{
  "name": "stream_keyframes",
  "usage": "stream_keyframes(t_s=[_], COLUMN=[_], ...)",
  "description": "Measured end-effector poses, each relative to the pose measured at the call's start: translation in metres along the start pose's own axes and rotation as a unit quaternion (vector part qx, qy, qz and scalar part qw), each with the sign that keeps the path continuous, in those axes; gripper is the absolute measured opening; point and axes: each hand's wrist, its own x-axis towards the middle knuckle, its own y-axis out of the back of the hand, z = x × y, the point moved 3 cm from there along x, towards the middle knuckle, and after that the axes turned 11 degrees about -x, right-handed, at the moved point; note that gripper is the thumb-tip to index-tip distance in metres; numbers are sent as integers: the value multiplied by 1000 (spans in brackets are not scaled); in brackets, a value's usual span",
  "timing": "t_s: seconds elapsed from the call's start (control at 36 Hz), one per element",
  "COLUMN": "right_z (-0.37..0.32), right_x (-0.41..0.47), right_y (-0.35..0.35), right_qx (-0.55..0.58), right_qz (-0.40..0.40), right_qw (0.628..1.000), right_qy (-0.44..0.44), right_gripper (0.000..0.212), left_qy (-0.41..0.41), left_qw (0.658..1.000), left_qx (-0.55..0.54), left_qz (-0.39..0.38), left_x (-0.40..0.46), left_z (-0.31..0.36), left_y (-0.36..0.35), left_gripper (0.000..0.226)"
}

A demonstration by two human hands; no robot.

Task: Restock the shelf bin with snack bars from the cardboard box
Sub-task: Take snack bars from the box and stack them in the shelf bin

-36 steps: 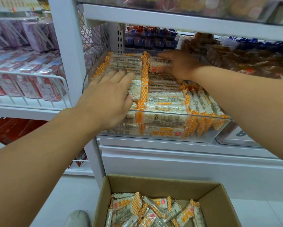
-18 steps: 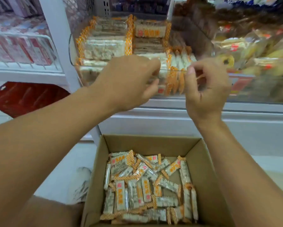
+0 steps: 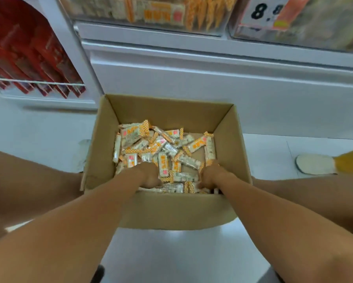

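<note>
Head view looks down into the cardboard box (image 3: 228, 139) on the floor, where both hands sit among the snack bars (image 3: 163, 146). Left hand (image 3: 149, 176) and right hand (image 3: 211, 176) are knuckles-up at the near wall, fingers buried in the pile, so whether they grip anything cannot be told. Loose bars lie just ahead of the fingers, long axes pointing every way, in crinkly glossy wrappers with orange checked ends. Above, the clear shelf bin (image 3: 222, 27) already looks well filled.
</note>
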Motion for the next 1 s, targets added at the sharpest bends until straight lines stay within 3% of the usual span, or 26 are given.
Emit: stream_keyframes(t_s=[0.08,0.17,0.31,0.42,0.5,0.56,0.61,0.67,0.75,0.81,0.89,0.94,1.0], right_z=[-4,-2,12,0,-21,-29,-27,-24,-23,-30,-46,-57,-63], right_x=[8,9,3,0,-4,-3,0,2,8,13,21,25,28], right_y=[-4,4,22,59,79,82,79,69,44,33,24,23,26], right_qx=[9,71,199,402,488,469,352,245,321,356,255,170,161], right_qz=[3,82,182,219,160,148,179,169,69,45,60,58,65], right_qw=[1000,993,959,889,856,869,918,955,944,933,964,980,980], right_qy=[-14,-42,-84,-19,58,60,31,11,11,15,52,80,98], right_gripper=[54,40,8,27,26,24,18,34,68,78,48,44,37], left_qy=[-39,-53,2,36,33,39,54,61,69,71,83,96,104], left_qw=[997,978,927,863,859,863,863,866,871,872,857,852,850], left_qx=[-70,-199,-369,-497,-498,-491,-490,-484,-475,-473,-498,-506,-509], left_qz=[6,10,66,85,113,111,108,106,104,104,105,94,91], left_x=[9,18,28,19,13,12,15,16,17,19,19,19,20], left_z=[17,19,8,18,24,23,17,11,6,5,5,5,5], left_y=[-6,-13,-5,10,19,19,15,10,6,6,5,3,2], left_gripper=[38,32,31,25,36,30,6,12,24,25,30,13,15])
